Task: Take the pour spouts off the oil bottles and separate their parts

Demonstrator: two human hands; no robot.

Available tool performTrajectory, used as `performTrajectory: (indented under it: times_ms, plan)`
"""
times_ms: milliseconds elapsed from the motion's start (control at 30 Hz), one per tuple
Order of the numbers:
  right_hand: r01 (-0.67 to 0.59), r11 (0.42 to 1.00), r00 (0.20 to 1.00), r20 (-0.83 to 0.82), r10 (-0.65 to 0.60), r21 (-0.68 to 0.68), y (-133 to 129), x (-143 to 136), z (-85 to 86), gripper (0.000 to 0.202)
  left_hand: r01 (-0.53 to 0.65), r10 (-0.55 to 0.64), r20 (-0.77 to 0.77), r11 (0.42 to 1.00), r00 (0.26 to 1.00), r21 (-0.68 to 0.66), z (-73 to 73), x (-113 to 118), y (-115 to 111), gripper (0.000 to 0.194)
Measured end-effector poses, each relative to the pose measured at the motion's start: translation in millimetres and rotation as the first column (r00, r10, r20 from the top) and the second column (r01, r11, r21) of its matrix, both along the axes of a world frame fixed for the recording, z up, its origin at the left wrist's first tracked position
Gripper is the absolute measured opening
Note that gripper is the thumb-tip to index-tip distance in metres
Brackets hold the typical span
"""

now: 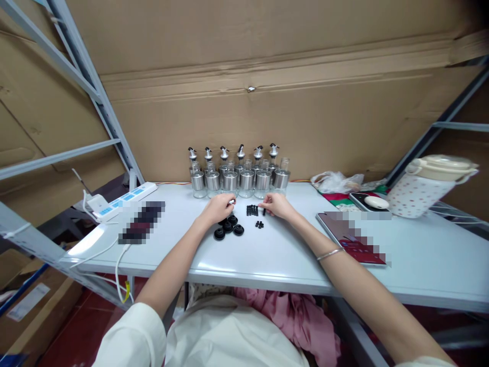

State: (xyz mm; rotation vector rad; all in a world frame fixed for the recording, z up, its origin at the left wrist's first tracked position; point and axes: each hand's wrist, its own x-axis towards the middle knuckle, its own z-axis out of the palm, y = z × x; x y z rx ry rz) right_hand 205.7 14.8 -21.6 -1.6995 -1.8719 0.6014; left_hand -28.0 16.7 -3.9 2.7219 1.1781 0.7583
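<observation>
My left hand point(221, 208) is closed, and a small silvery piece point(231, 202) shows at its fingertips; the rest of it is hidden. Close below lie several round black stoppers point(228, 227). With thumb and finger together, my right hand point(278, 205) pinches a small black tube-like piece point(264, 211) at the table surface. Beside it is a row of similar black pieces point(252, 210), and nearer me a little cluster of smaller black bits point(260, 224). Behind both hands stand glass bottles with steel sleeves point(229, 181) in two rows; the back ones carry silvery pour spouts point(224, 153).
On the left are a white power strip point(132, 199) with cables and a dark blurred-out device point(142, 223). To the right lie a tablet point(344, 237), a phone point(359, 201) with a white round object, plastic bags point(338, 182) and a dotted jug point(424, 188). Cardboard backs the table point(267, 262).
</observation>
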Motion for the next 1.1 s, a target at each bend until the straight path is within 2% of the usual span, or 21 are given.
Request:
performTrajectory:
  times_ms: [100,267,800,967,1100]
  plan:
    - [-0.02,0.999,0.994,0.105,0.016,0.039,0,1,1.5,0.025,0.0,0.0,0.009,1.0,1.0,-0.004,-0.7,-1,0,0.019]
    - [-0.031,0.998,0.971,0.239,0.018,0.05,6,2,-0.5,0.03,0.002,-0.002,0.026,1.0,1.0,-0.003,-3.5,-2,3,0.019]
    - [-0.128,0.989,0.939,0.332,0.096,0.074,12,1,-10.8,0.019,0.027,-0.027,0.015,1.0,1.0,-0.005,-5.0,1,1,0.02]
    - [-0.172,0.966,0.916,0.391,0.085,0.192,19,-2,-12.4,0.024,0.034,-0.035,0.02,0.999,0.999,0.014,-7.9,0,4,0.02]
    - [-0.226,0.962,0.924,0.347,0.161,0.155,23,-4,-11.7,0.017,0.044,-0.045,0.023,0.999,0.999,0.007,-9.3,1,3,0.021]
